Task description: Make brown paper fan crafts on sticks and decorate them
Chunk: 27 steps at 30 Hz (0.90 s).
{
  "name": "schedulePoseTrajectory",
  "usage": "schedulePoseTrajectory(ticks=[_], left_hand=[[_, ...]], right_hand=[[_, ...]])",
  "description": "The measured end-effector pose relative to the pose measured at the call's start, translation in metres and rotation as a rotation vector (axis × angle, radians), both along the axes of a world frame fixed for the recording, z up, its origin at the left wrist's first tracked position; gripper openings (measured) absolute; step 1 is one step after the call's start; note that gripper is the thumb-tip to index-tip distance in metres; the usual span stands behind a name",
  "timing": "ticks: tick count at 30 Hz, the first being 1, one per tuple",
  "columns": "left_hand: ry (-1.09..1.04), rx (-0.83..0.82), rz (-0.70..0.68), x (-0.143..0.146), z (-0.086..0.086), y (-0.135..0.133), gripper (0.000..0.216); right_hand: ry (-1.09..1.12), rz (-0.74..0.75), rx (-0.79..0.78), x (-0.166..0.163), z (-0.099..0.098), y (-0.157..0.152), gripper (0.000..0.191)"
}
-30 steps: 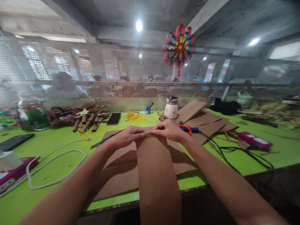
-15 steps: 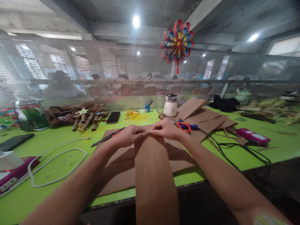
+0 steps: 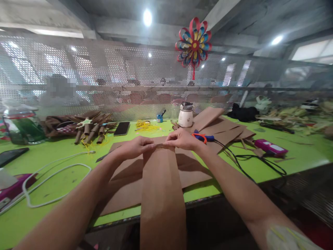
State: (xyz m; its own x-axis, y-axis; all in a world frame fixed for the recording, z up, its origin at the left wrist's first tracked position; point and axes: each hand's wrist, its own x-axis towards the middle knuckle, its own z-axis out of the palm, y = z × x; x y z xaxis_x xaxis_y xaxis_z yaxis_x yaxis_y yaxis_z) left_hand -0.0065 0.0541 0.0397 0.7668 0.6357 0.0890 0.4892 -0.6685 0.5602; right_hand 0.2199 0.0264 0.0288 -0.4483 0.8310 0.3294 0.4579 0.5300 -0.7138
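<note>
A long strip of brown kraft paper [image 3: 162,187] runs from my fingers toward me and hangs over the table's front edge. My left hand [image 3: 139,146] pinches the left part of its far edge, and my right hand [image 3: 179,139] pinches the same edge a little to the right. Between the fingertips that edge looks narrowly folded or rolled. Beneath the strip lies a wider sheet of brown paper [image 3: 119,198] on the green table. A dark blade tip [image 3: 102,158] shows beside my left wrist, the rest hidden. Orange-handled scissors [image 3: 201,137] lie just past my right hand.
A blue-handled tool [image 3: 212,138] with a black cord lies right, before brown sheets [image 3: 226,130] and a cream bottle [image 3: 185,116]. Rolled paper bundles [image 3: 90,130], a phone [image 3: 122,128] and a white cable [image 3: 57,166] are left. A purple power strip [image 3: 270,147] sits far right.
The whole view has shifted, so things appear slightly further left. Both hands keep their pinch on the strip's far edge, with the fingertips slightly further apart.
</note>
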Motion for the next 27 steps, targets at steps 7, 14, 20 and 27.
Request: schedulePoseTrajectory(ticks=[7, 14, 20, 27], left_hand=[[-0.016, -0.092, -0.041, -0.007, 0.006, 0.001, 0.042], [0.043, -0.129, -0.082, -0.013, 0.012, 0.003, 0.034], [0.05, -0.231, -0.079, -0.017, 0.011, 0.005, 0.03], [-0.004, -0.287, -0.089, -0.016, 0.007, 0.006, 0.029]], right_hand=[[0.042, 0.012, -0.023, 0.001, -0.001, 0.0, 0.027], [0.076, 0.112, -0.106, 0.007, -0.004, 0.007, 0.026], [0.104, 0.134, -0.162, 0.008, -0.004, 0.007, 0.029], [0.144, 0.128, -0.182, 0.013, -0.013, 0.015, 0.034]])
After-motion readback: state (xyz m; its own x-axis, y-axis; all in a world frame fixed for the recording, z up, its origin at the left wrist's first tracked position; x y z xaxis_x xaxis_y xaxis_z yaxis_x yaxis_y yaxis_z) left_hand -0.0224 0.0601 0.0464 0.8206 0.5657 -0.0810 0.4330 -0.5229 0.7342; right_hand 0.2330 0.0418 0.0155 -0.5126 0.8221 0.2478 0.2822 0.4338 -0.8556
